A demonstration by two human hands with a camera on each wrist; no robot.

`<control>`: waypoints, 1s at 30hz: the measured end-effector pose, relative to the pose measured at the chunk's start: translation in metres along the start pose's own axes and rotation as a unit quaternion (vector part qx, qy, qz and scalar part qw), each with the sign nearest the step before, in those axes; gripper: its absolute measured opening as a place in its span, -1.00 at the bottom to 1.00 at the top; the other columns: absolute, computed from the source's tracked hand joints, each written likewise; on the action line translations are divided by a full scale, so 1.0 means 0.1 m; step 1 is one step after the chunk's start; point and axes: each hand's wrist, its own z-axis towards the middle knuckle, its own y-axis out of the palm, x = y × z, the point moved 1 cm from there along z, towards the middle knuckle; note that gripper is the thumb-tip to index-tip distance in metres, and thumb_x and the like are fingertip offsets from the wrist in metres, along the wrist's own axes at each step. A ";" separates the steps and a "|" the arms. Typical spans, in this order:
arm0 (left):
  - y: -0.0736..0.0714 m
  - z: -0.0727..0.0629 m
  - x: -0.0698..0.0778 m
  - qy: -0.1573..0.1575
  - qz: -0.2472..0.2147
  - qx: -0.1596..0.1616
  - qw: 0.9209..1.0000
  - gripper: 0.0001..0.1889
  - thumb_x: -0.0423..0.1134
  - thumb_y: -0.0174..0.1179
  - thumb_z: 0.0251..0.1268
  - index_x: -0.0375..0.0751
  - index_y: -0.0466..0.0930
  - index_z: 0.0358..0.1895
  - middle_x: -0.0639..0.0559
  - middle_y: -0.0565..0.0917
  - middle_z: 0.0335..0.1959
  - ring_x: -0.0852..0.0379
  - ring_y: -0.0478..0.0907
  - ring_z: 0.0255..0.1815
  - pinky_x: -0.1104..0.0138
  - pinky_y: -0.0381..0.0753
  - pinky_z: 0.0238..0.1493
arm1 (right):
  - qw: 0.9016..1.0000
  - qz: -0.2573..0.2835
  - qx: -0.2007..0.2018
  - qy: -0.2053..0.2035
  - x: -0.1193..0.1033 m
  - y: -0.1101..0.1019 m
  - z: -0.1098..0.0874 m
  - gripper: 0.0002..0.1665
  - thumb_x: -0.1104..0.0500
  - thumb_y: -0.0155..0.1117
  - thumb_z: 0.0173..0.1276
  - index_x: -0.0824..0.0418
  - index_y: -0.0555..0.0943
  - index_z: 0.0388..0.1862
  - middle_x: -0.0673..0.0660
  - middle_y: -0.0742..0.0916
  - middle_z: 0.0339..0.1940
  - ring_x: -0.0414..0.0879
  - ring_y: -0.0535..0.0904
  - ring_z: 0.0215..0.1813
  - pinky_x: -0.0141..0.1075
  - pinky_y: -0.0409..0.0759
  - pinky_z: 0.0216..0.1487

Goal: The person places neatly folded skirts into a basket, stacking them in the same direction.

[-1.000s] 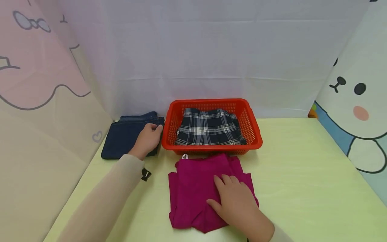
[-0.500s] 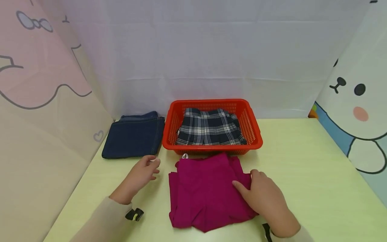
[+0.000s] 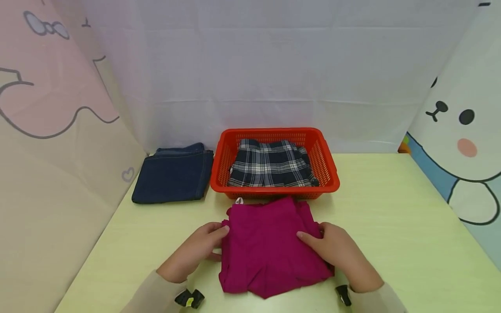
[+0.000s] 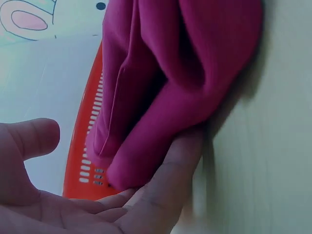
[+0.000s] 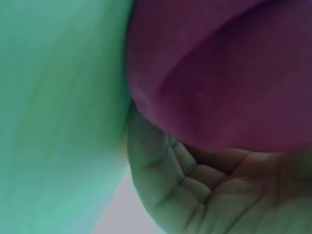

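Observation:
A folded magenta garment [image 3: 270, 248] lies on the table in front of the basket, a small white loop at its far left corner. My left hand [image 3: 199, 248] is at its left edge. In the left wrist view, the fingers reach under the garment's folds [image 4: 151, 107] and the thumb [image 4: 41, 137] stands apart from the cloth. At the right edge, my right hand [image 3: 336, 248] grips the garment, thumb on top. In the right wrist view its fingers [image 5: 156, 165] curl under the cloth [image 5: 219, 87].
A red plastic basket [image 3: 274, 190] behind the garment holds folded dark plaid cloth [image 3: 270, 165]. Folded dark blue denim [image 3: 172, 178] lies left of the basket. A white sheet [image 3: 274, 65] hangs along the table's far edge, with printed cartoon sheets at both sides.
My left hand has come back from the denim to the magenta garment's left edge. My right hand has moved from the garment's top to its right edge and taken hold there.

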 end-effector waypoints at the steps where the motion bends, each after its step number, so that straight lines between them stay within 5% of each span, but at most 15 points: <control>1: 0.02 0.02 0.00 0.000 -0.008 -0.011 1.000 -0.39 -0.02 0.11 0.59 -0.49 0.32 0.40 -0.22 0.62 0.16 -0.09 0.66 0.06 0.04 0.74 -0.06 | 1.000 0.010 -0.002 -0.002 0.00 0.00 0.02 -0.10 -0.37 0.35 0.32 0.46 0.61 0.12 0.13 0.72 -0.24 -0.04 0.62 -0.22 -0.04 0.65 -0.12; 9: 0.20 0.15 -0.05 0.030 -0.050 -0.048 0.997 -0.40 -0.21 0.17 0.54 -0.59 0.26 0.41 -0.21 0.65 0.10 -0.03 0.68 0.00 0.08 0.71 0.02 | 0.987 0.150 -0.047 -0.028 -0.02 0.08 0.13 -0.55 -0.04 0.41 0.40 0.34 0.70 -0.05 0.05 0.71 -0.38 -0.08 0.62 -0.36 -0.18 0.62 -0.29; 17: 0.21 0.23 -0.16 0.014 -0.132 -0.067 0.989 -0.43 -0.33 0.13 0.53 -0.53 0.22 0.47 -0.21 0.61 0.20 -0.01 0.65 0.08 0.10 0.66 0.12 | 0.927 0.346 -0.139 -0.036 0.06 0.09 0.14 -0.48 0.16 0.27 0.51 0.55 0.53 0.23 0.17 0.79 -0.19 -0.01 0.75 -0.24 -0.14 0.74 -0.21; 23: 0.20 0.24 -0.18 0.012 -0.170 -0.082 0.982 -0.42 -0.33 0.11 0.55 -0.51 0.19 0.49 -0.22 0.58 0.23 -0.01 0.64 0.11 0.12 0.64 0.14 | 0.909 0.377 -0.173 -0.035 0.00 0.12 0.13 -0.32 0.11 0.36 0.45 0.54 0.44 0.34 0.21 0.78 -0.08 0.06 0.77 -0.13 -0.11 0.75 -0.09; 30: 0.17 0.17 -0.13 0.009 -0.176 -0.092 0.980 -0.38 -0.30 0.15 0.53 -0.47 0.18 0.52 -0.19 0.56 0.28 -0.01 0.60 0.18 0.13 0.61 0.20 | 0.873 0.445 -0.196 -0.046 0.08 0.16 0.09 -0.29 0.19 0.30 0.50 0.59 0.32 0.42 0.24 0.77 0.01 0.08 0.77 -0.05 -0.07 0.74 -0.04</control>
